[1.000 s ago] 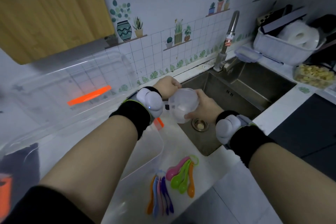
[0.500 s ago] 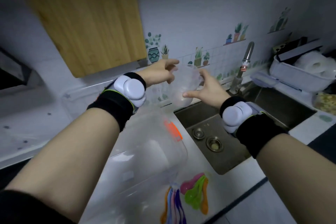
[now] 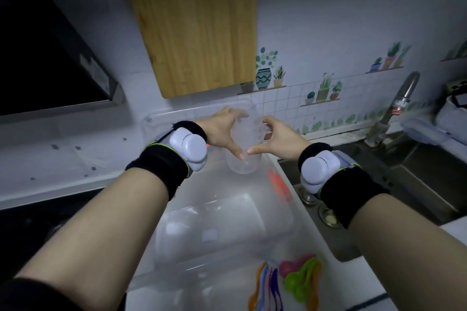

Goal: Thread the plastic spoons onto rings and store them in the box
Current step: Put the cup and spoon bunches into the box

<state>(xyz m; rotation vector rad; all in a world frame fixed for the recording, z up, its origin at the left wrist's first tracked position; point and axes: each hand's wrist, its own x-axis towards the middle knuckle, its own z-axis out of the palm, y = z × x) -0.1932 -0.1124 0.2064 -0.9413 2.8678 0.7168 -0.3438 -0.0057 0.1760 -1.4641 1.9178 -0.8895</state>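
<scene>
My left hand (image 3: pixel 222 131) and my right hand (image 3: pixel 278 139) both grip a clear round plastic container (image 3: pixel 243 163) from either side, thumbs meeting at its front. They hold it above the far end of a clear storage box (image 3: pixel 227 212) with an orange latch (image 3: pixel 278 184). Two bunches of plastic spoons lie on the white counter at the bottom. One bunch is orange, blue, pink and purple (image 3: pixel 267 285). The other is pink, green and orange (image 3: pixel 302 278). Whether rings hold them I cannot tell.
A steel sink (image 3: pixel 417 184) with a tap (image 3: pixel 401 93) lies to the right of the box. A wooden cabinet (image 3: pixel 197 23) hangs above, a dark range hood (image 3: pixel 45 58) at the left. A clear lid (image 3: pixel 156 129) leans behind the box against the tiled wall.
Both hands have carried the clear container from above the sink leftward, over the storage box. The view has swung up and left, so the spoons now sit at the bottom edge.
</scene>
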